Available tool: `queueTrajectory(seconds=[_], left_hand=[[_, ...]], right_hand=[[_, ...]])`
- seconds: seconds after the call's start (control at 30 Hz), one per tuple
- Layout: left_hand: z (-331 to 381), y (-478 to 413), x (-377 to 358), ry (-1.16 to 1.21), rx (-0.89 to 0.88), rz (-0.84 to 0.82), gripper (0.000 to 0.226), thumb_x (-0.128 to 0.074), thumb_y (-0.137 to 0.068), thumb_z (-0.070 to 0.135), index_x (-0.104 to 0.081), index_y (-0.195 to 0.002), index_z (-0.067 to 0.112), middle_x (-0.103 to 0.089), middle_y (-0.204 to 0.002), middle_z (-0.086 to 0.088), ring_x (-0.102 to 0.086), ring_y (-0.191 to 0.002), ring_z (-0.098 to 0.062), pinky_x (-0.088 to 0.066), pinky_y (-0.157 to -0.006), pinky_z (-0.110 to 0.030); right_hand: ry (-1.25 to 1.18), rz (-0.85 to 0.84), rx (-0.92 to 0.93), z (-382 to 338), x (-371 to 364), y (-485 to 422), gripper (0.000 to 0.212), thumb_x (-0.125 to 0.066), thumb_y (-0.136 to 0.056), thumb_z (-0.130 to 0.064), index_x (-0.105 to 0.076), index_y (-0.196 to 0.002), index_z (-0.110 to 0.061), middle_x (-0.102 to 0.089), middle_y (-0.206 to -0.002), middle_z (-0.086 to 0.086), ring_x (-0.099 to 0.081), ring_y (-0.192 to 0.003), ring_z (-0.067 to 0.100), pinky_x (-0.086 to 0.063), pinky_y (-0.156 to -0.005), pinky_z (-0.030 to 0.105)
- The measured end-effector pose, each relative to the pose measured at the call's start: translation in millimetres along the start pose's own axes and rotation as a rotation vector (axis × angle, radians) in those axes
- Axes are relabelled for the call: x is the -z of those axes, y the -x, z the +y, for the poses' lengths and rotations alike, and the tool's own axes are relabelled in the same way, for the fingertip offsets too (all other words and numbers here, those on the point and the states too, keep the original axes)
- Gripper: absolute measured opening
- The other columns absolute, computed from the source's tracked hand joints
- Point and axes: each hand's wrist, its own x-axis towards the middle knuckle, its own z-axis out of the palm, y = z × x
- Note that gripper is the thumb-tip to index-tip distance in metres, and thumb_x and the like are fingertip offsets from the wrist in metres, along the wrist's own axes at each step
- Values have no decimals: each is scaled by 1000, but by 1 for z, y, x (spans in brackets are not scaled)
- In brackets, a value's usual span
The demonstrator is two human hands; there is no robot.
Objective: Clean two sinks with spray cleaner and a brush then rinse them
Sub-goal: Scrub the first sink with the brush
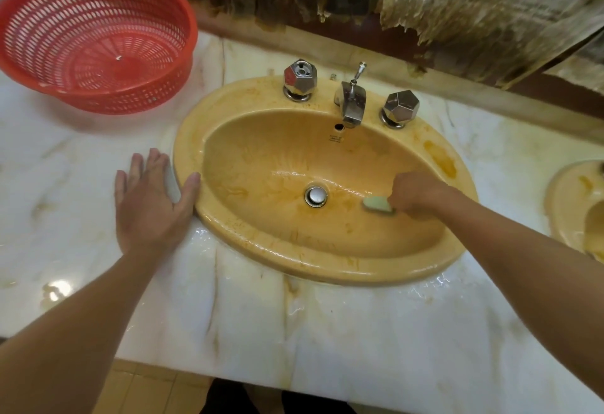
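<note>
A yellow oval sink with brown stains sits in a white marble counter. Inside its basin, my right hand grips a pale green brush whose head lies against the basin floor just right of the chrome drain plug. My left hand lies flat with spread fingers on the counter at the sink's left rim, thumb touching the rim. A second yellow sink shows partly at the right edge. No spray bottle is in view.
A chrome tap with two faceted knobs stands behind the basin. A red plastic basket rests on the counter at the back left. A stained, peeling wall runs behind. The counter's front edge is near my body.
</note>
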Motion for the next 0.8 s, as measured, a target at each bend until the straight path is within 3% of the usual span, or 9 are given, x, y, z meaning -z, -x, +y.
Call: queueTrajectory(seconds=[0.03, 0.13, 0.17, 0.27, 0.4, 0.5, 0.63, 0.73, 0.8], left_hand=[[0, 0, 0, 2, 1, -1, 83, -25, -96, 72, -40, -151, 12, -33, -163, -4, -14, -155, -18, -5, -127, -43], [-1, -1, -1, -7, -2, 4, 82, -24, -96, 72, -41, -149, 13, -34, -161, -4, -17, -154, -20, -7, -126, -44], [-1, -1, -1, -10, -4, 4, 81, -24, -96, 72, -41, -149, 13, -35, -161, -4, -18, -153, -20, -7, -126, -44], [-1, -1, -1, -3, 2, 1, 81, -25, -96, 73, -40, -150, 14, -33, -163, -2, -14, -154, -17, -5, -127, -43], [-1, 0, 0, 4, 5, -1, 82, -25, -96, 73, -39, -151, 14, -32, -163, -1, -13, -155, -16, -4, -127, -42], [1, 0, 1, 3, 2, 6, 82, -25, -96, 72, -40, -150, 13, -34, -162, -3, -17, -154, -19, -6, -126, -43], [1, -1, 1, -2, 0, 7, 80, -27, -97, 70, -42, -149, 12, -36, -160, -5, -21, -152, -21, -10, -126, -45], [1, -2, 0, -6, 1, 8, 80, -27, -97, 71, -42, -148, 12, -37, -159, -5, -23, -151, -22, -11, -125, -46], [1, -1, 0, -4, 5, 8, 79, -28, -97, 71, -42, -148, 13, -36, -160, -3, -21, -152, -21, -10, -126, -45]], right_hand=[[-2, 81, 13, 3, -1, -3, 16, -51, -96, -28, -51, -87, -15, -57, -86, 6, -56, -72, 23, -45, -62, 29], [-154, -231, 17, 4, -8, -2, 38, -59, -94, -36, -55, -65, -12, -52, -60, 9, -47, -45, 22, -40, -51, 25], [-151, -222, 19, 5, -11, -4, 39, -59, -94, -38, -58, -65, -12, -53, -59, 8, -47, -46, 22, -42, -52, 26], [-17, 97, 42, 8, -13, -10, 31, -56, -90, -44, -65, -88, -15, -63, -86, 3, -56, -71, 21, -50, -65, 31], [-166, -294, 55, 3, -5, 8, 24, -67, -85, -37, -74, -75, -16, -51, -58, -1, -39, -46, 19, -32, -49, 24], [-2, 19, 52, 8, -8, 3, 31, -59, -89, -43, -66, -95, -14, -61, -88, 2, -56, -75, 21, -46, -66, 31], [-149, -265, 105, -1, -10, 8, 32, -66, -83, -41, -77, -85, -10, -54, -58, -2, -44, -48, 21, -39, -51, 27], [-120, -38, 57, 2, -11, 6, 32, -59, -87, -42, -62, -79, -11, -58, -77, 4, -51, -67, 23, -48, -64, 34], [-174, -139, 132, -3, -13, 9, 32, -61, -87, -40, -68, -82, -9, -54, -68, 3, -45, -56, 21, -45, -54, 36]])
